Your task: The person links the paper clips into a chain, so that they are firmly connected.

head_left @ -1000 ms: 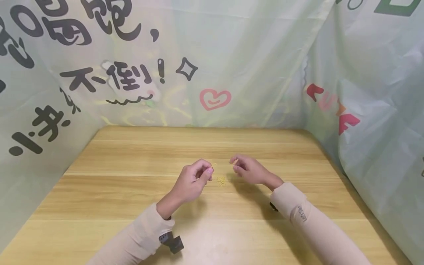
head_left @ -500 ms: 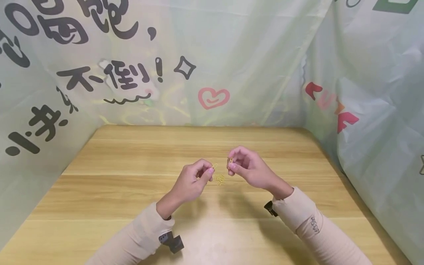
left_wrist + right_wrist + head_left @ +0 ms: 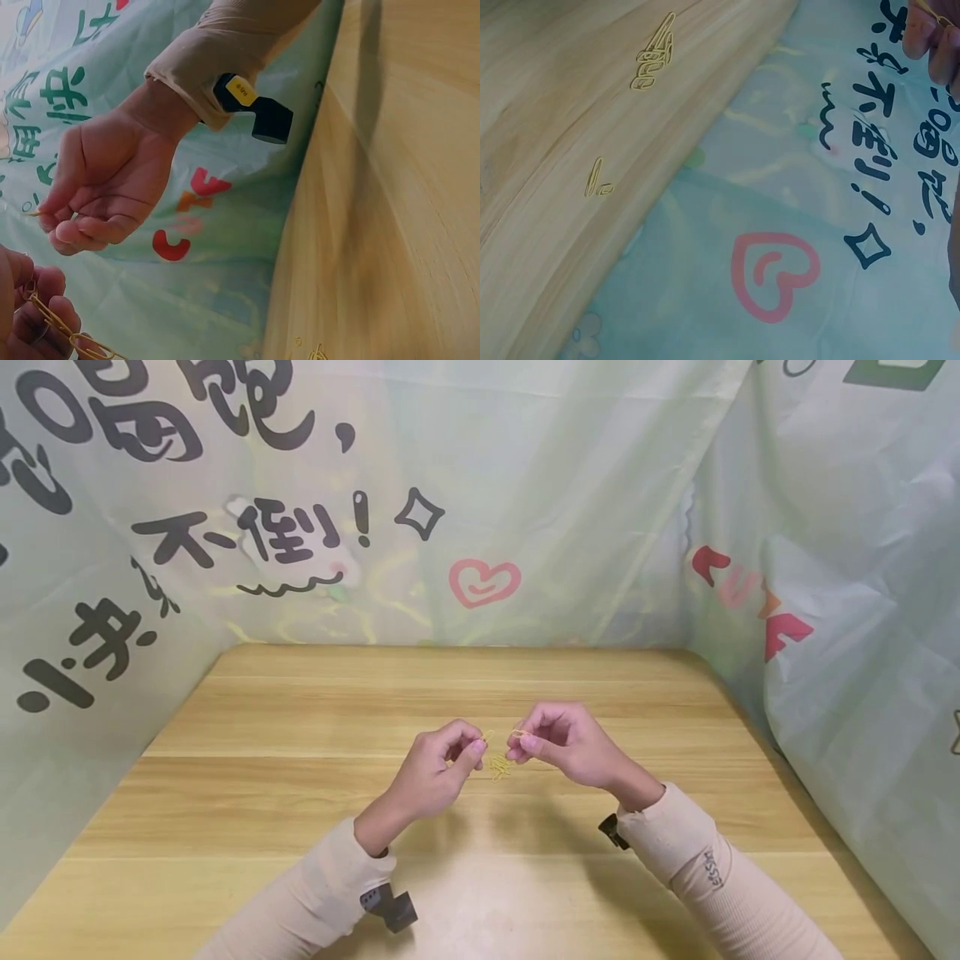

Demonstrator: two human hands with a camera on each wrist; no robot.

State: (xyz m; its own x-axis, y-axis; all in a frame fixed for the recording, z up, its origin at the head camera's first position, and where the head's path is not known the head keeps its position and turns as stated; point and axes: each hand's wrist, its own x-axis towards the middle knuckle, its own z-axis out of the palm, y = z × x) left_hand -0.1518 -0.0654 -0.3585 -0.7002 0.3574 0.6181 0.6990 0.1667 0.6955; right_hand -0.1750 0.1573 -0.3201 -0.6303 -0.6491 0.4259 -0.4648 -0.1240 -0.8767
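Note:
In the head view, my left hand [image 3: 435, 768] pinches a yellow paper clip [image 3: 489, 735] between thumb and forefinger. The left wrist view shows that it belongs to a linked string of paper clips [image 3: 54, 318] hanging at the left fingers. Facing it a short way off, my right hand [image 3: 585, 747] pinches another paper clip [image 3: 519, 732], whose tip [image 3: 34, 214] pokes out past the thumb in the left wrist view. The two hands are apart, above the table. Just below them lies a small pile of yellow paper clips [image 3: 498, 767].
The wooden table [image 3: 300, 693] has printed cloth walls [image 3: 585, 485] behind it and at both sides. In the right wrist view, a few paper clips [image 3: 594, 177] lie apart from the pile [image 3: 654, 58]. Each wrist wears a small black camera [image 3: 388, 908].
My right hand rose and came closer to the left hand, a paper clip now showing at its fingertips. It then lowered slightly and turned the clip sideways. My left hand stayed nearly still.

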